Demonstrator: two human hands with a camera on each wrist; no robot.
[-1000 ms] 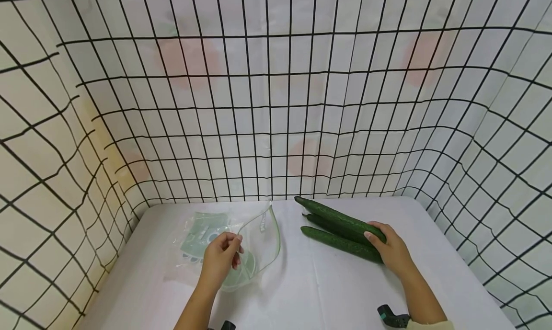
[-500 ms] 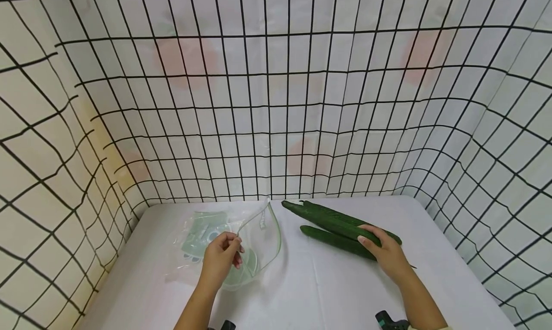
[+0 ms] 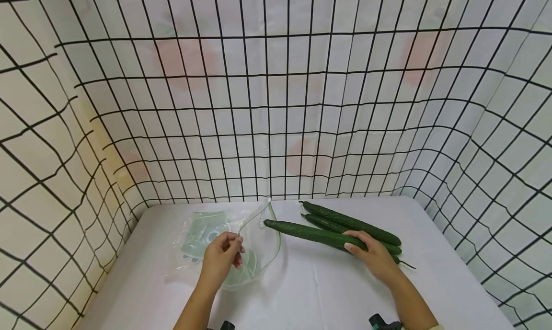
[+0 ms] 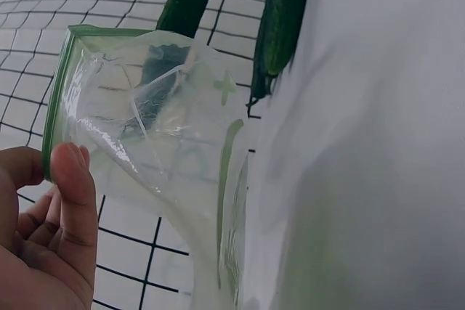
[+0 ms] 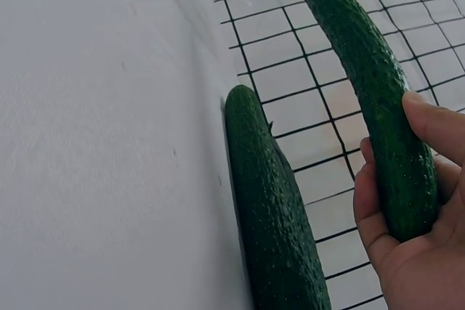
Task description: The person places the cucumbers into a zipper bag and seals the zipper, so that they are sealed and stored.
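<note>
The long green cucumber (image 3: 304,231) sits to the right of the clear bag (image 3: 247,268), mostly sideways, with its tip pointing at the bag's mouth. The tip looks to be by the bag's rim, but I can't tell if it is inside. The right hand (image 3: 372,256) is on the cucumber's far end from the bag, with fingers and thumb curled round it. At the bag's left edge, the left hand (image 3: 221,259) pinches the rim. More cucumbers (image 3: 351,223) lie right of the bag, and flat plastic (image 3: 202,234) lies left.
</note>
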